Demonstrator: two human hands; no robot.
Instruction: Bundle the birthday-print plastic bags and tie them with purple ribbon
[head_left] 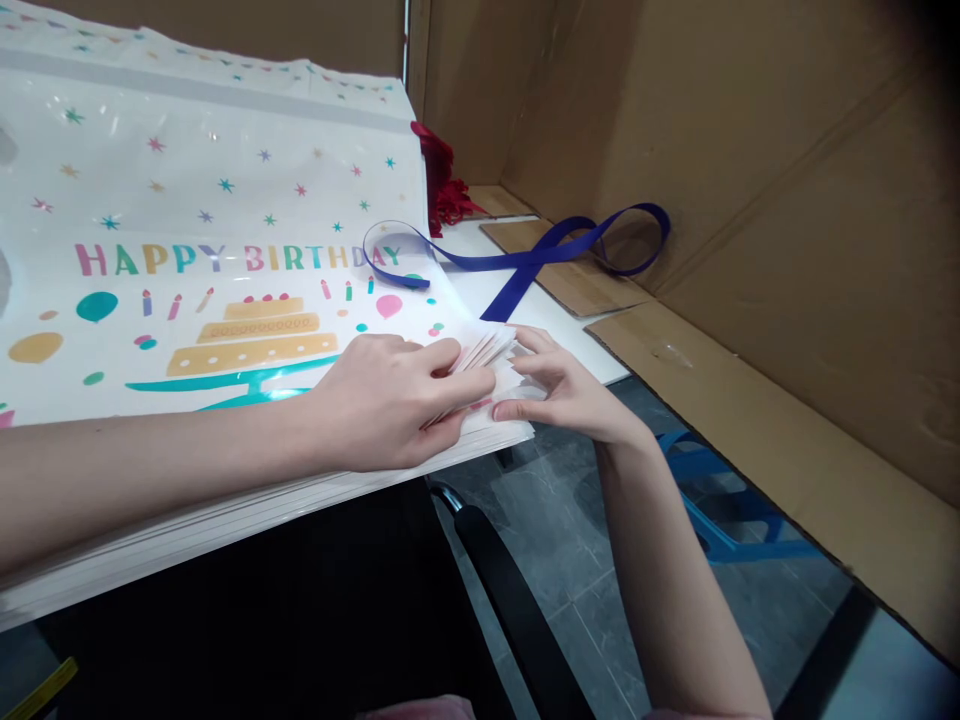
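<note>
A thick stack of white printed plastic sheets [247, 215], lettered "HAPPY BIRTHDAY" above a tiered cake, spreads across the left half of the head view. Over its near right corner lies my left hand [397, 400], fingers closed round several bunched sheet edges that fan out toward the right. My right hand [562, 390] is at the same corner, thumb and fingers apart, its fingertips touching the fanned edges. A purple ribbon [517, 262] lies in loops just beyond my hands, one end resting on the top sheet.
Behind the stack's right edge sits a bunch of red material [442, 185]. Cardboard walls [720, 190] rise at the back and right. Below the stack are a black chair armrest [510, 590] and, on the tiled floor, a blue plastic stool [727, 520].
</note>
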